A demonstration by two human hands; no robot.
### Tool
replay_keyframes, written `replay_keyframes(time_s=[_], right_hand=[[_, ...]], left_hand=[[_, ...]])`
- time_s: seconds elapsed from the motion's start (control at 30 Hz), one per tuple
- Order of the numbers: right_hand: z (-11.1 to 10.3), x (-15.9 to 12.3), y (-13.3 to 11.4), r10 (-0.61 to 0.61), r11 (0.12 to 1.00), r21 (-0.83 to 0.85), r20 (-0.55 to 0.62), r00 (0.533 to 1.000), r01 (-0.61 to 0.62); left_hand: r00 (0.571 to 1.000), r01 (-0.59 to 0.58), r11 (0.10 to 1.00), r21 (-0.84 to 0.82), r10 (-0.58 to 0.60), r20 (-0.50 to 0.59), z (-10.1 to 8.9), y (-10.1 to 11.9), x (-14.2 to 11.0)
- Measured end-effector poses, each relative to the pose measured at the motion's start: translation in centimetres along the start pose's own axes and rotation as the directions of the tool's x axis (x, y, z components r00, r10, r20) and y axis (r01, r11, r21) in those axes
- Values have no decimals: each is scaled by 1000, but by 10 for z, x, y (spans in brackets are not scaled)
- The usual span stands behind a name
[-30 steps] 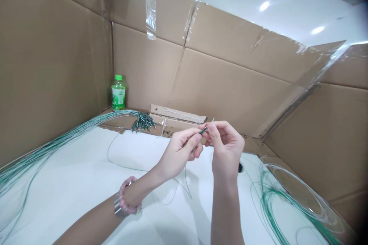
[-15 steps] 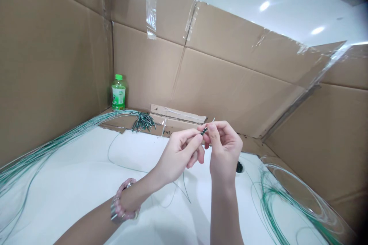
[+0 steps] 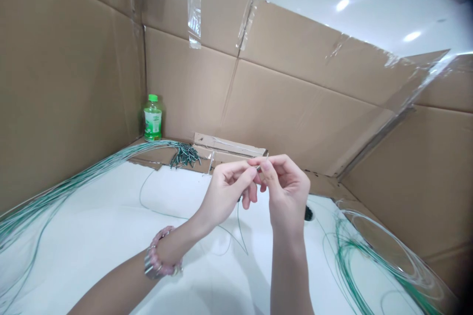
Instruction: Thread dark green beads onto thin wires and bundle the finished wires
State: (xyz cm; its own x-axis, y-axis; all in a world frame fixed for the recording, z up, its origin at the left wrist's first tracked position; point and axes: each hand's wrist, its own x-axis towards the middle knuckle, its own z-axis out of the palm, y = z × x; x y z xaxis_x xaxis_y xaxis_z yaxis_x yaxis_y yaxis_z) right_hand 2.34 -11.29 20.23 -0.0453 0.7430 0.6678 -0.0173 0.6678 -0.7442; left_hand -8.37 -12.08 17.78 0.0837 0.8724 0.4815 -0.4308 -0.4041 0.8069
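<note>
My left hand, wearing a pink beaded bracelet on the wrist, pinches a thin green string between thumb and forefinger. Against it, my right hand closes thumb and forefinger on the string's end. The fingertips of both hands nearly meet and cover most of what lies between them. A small dark bead-like bit shows below my left fingers. From there the string trails down and loops left over the white surface.
A bundle of green strings with dark ends lies at left. A green bottle stands in the corner. Loose green coils lie at right, near a small container of dark bits. Cardboard walls enclose the white surface.
The dark beaded stretch that showed between my fingertips is now out of sight there, with dark bits below my left fingers instead. Both hands have shifted slightly left.
</note>
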Motion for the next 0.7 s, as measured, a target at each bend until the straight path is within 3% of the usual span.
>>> replay_keyframes(time_s=[0.23, 0.43, 0.7], right_hand=[[-4, 3, 5, -41, 998, 38, -24, 999, 42], [-11, 7, 7, 12, 990, 139, 132, 991, -30], [-11, 10, 7, 94, 957, 253, 186, 978, -140]], left_hand=[[1000, 9, 992, -123, -12, -25, 4, -1, 0], [994, -54, 998, -28, 51, -92, 3, -3, -1], [994, -82, 991, 103, 89, -59, 4, -2, -4]])
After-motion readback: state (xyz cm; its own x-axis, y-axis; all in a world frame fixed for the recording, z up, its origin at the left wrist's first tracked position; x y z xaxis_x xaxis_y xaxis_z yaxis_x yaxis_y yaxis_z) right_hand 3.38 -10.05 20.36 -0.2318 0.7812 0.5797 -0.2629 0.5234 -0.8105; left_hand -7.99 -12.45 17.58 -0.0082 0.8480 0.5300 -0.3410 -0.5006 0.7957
